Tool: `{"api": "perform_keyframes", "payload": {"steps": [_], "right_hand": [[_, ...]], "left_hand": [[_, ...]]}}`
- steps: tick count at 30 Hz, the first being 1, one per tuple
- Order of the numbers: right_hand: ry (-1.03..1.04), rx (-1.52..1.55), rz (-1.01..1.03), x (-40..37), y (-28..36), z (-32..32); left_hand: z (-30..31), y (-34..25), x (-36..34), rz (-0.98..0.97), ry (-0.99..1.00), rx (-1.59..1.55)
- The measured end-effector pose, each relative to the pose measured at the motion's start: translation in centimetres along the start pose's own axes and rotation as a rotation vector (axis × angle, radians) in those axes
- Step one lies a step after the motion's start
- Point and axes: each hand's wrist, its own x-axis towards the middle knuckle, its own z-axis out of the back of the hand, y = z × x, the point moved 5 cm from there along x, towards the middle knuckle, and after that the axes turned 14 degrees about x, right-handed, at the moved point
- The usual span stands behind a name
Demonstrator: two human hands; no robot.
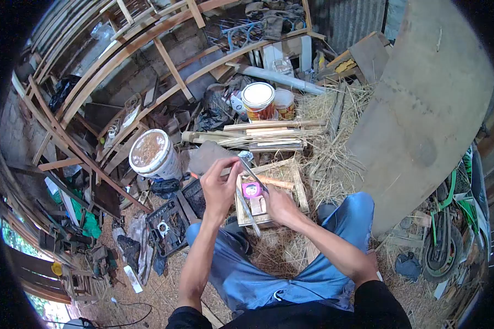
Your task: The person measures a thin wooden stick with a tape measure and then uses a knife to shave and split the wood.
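My left hand (220, 183) is raised at the centre, its thumb and fingertips pinched at the upper end of a thin dark strip (251, 171). The strip slants down right to my right hand (280, 204), whose fingers are wrapped round its lower end. Beside my right fingers is a pink tape measure (252, 189), above a wooden frame (300, 189). A narrow grey bar (248, 213) leans across the frame's left side, below my hands.
A white bucket (158, 156) stands to the left, near an open black tool case (170, 230). Sticks (258, 141) and two paint tubs (258, 96) lie beyond the frame. A large board (422, 120) leans at right.
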Motion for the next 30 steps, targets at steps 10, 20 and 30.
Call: {"api": "perform_keyframes", "payload": {"steps": [10,20,30], "right_hand": [[-0.066,0.089,0.057,-1.2,-0.6,0.1],[-0.131,-0.061,0.224,-1.5,0.8,0.4],[0.091,-0.127,-0.378,-2.5,-18.4,-6.3]], "left_hand": [[-1.2,0.9,0.8,0.025,0.026,-0.023],[-1.5,0.1,0.4,-0.046,0.022,-0.095],[-1.3,0.0,-0.2,-0.025,0.044,-0.088]]}}
